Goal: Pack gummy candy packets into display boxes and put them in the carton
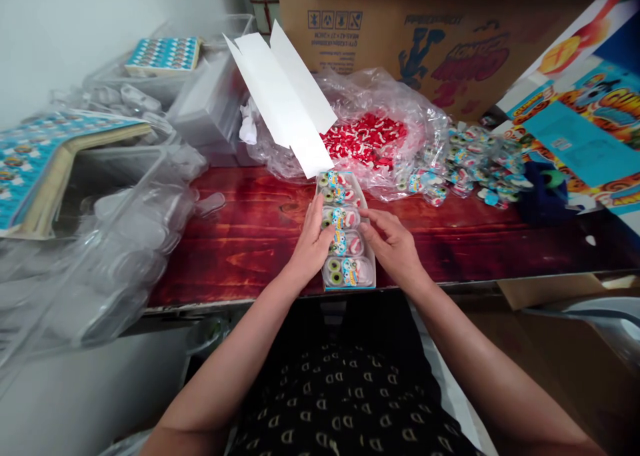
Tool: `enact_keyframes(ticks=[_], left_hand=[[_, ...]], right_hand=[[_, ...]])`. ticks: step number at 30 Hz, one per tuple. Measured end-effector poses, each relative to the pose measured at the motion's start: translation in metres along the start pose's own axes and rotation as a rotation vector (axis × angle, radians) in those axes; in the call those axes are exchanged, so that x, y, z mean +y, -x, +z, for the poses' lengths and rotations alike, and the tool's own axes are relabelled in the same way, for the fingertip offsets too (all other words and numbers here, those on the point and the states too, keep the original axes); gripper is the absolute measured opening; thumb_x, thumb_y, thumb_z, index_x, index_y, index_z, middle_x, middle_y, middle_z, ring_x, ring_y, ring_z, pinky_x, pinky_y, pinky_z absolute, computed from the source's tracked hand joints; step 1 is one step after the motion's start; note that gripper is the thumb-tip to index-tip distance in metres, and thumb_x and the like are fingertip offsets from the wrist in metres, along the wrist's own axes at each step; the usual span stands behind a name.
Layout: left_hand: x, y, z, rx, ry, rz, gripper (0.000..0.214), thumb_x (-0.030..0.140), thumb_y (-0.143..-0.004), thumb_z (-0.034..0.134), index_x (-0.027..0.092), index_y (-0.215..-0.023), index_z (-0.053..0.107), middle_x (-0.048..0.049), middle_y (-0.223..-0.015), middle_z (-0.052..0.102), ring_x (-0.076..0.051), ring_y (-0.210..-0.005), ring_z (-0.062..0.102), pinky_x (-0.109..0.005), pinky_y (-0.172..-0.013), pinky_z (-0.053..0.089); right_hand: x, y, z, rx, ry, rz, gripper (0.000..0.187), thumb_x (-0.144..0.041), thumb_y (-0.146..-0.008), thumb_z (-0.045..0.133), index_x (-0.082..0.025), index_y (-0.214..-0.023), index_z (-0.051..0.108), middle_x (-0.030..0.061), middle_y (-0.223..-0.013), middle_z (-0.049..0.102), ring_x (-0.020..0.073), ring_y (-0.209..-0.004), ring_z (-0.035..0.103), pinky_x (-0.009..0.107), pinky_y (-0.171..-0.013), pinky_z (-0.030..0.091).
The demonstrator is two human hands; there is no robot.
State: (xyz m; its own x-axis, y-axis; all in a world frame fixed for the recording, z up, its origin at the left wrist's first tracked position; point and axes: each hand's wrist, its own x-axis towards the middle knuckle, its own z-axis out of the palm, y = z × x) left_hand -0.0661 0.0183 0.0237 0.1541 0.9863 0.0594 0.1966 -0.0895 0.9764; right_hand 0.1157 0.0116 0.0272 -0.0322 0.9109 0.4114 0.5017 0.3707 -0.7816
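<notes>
A narrow display box stands at the table's front edge, its white lid folded open at the far end. Inside lie several clear candy packs in a row, with green ring pieces, blue labels and red-and-white pieces. My left hand grips the box's left side, fingers along the wall and thumb over a pack. From the right, my right hand closes on the box wall, with index finger and thumb tips at the middle packs; its other fingers are curled and partly hidden.
Behind the box, a plastic bag holds red-and-white candies. More filled packs are heaped to the right. Clear plastic shells and label sheets crowd the left. A large carton stands at the back.
</notes>
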Motion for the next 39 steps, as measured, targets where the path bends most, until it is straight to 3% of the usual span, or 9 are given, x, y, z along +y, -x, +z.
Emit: enact_keyframes(ticks=[8,12,15,18,22,26,29,33,39], left_hand=[[-0.003,-0.004,0.004,0.009,-0.018,0.016,0.077,0.020,-0.090,0.047,0.031,-0.157,0.010,0.0048,-0.167,0.006,-0.021,-0.154,0.003,-0.040,-0.127,0.001],[-0.004,-0.005,0.003,0.029,-0.052,0.055,0.081,0.018,-0.089,0.050,0.027,-0.158,0.008,0.0025,-0.167,0.004,-0.024,-0.154,0.001,-0.039,-0.127,0.000],[-0.004,-0.008,0.001,0.012,-0.171,0.096,0.072,0.018,-0.090,0.049,0.025,-0.155,0.021,0.0003,-0.167,0.005,-0.027,-0.154,0.000,-0.040,-0.126,0.000],[-0.004,-0.010,-0.002,-0.045,-0.355,0.106,0.059,0.022,-0.093,0.046,0.029,-0.150,0.033,0.0001,-0.167,0.009,-0.026,-0.154,0.001,-0.047,-0.125,0.001],[-0.001,-0.009,-0.003,-0.089,-0.572,0.084,0.055,0.026,-0.096,0.041,0.028,-0.151,0.032,-0.0028,-0.166,0.014,-0.028,-0.154,0.003,-0.054,-0.124,0.005],[0.009,-0.009,-0.008,-0.094,-0.629,0.070,0.057,0.031,-0.097,0.038,0.025,-0.153,0.027,-0.0068,-0.166,0.010,-0.028,-0.153,0.004,-0.053,-0.123,0.009],[0.017,-0.015,-0.012,-0.061,-0.599,0.071,0.061,0.041,-0.099,0.037,0.024,-0.155,0.020,-0.0081,-0.167,0.005,-0.026,-0.154,0.002,-0.050,-0.124,0.009],[0.018,-0.032,-0.013,-0.090,-0.644,0.017,0.063,0.039,-0.099,0.032,0.016,-0.156,0.019,-0.0094,-0.166,0.004,-0.025,-0.154,0.001,-0.049,-0.124,0.007],[0.013,-0.042,-0.008,-0.154,-0.748,-0.027,0.061,0.032,-0.096,0.029,0.014,-0.154,0.026,-0.0072,-0.165,0.015,-0.025,-0.154,0.008,-0.050,-0.124,0.007]], right_hand=[[0.008,-0.033,0.012,0.004,0.115,0.026,0.024,-0.035,-0.084,0.063,-0.026,-0.104,0.074,0.0030,-0.079,0.069,0.0208,-0.076,0.064,0.041,-0.084,0.053],[0.011,-0.046,0.015,-0.018,0.133,0.050,0.020,-0.031,-0.083,0.061,-0.025,-0.097,0.075,0.0031,-0.076,0.069,0.0201,-0.073,0.064,0.038,-0.077,0.053],[0.009,-0.049,0.015,-0.017,0.213,-0.001,0.016,-0.027,-0.083,0.062,-0.024,-0.092,0.075,0.0040,-0.077,0.070,0.0219,-0.077,0.065,0.040,-0.080,0.051],[0.005,-0.046,0.016,-0.014,0.315,-0.109,0.014,-0.025,-0.085,0.060,-0.025,-0.086,0.074,0.0042,-0.082,0.071,0.0237,-0.087,0.065,0.044,-0.091,0.046],[0.003,-0.040,0.018,-0.030,0.391,-0.197,0.016,-0.023,-0.088,0.057,-0.024,-0.084,0.072,0.0043,-0.089,0.072,0.0246,-0.092,0.064,0.048,-0.097,0.041],[0.007,-0.048,0.015,-0.006,0.281,-0.226,0.018,-0.025,-0.090,0.056,-0.024,-0.086,0.073,0.0049,-0.086,0.073,0.0235,-0.088,0.067,0.045,-0.091,0.048],[0.011,-0.061,0.012,0.026,0.165,-0.256,0.022,-0.026,-0.091,0.055,-0.023,-0.102,0.074,0.0090,-0.103,0.074,0.0241,-0.101,0.068,0.044,-0.094,0.051],[0.016,-0.068,0.017,-0.176,0.251,-0.287,0.038,-0.030,-0.094,0.049,-0.022,-0.128,0.064,0.0117,-0.139,0.060,0.0274,-0.132,0.053,0.053,-0.110,0.039],[0.016,-0.058,0.026,-0.375,0.432,-0.225,0.044,-0.030,-0.099,0.037,-0.024,-0.138,0.056,0.0087,-0.147,0.053,0.0271,-0.142,0.040,0.059,-0.117,0.026]])
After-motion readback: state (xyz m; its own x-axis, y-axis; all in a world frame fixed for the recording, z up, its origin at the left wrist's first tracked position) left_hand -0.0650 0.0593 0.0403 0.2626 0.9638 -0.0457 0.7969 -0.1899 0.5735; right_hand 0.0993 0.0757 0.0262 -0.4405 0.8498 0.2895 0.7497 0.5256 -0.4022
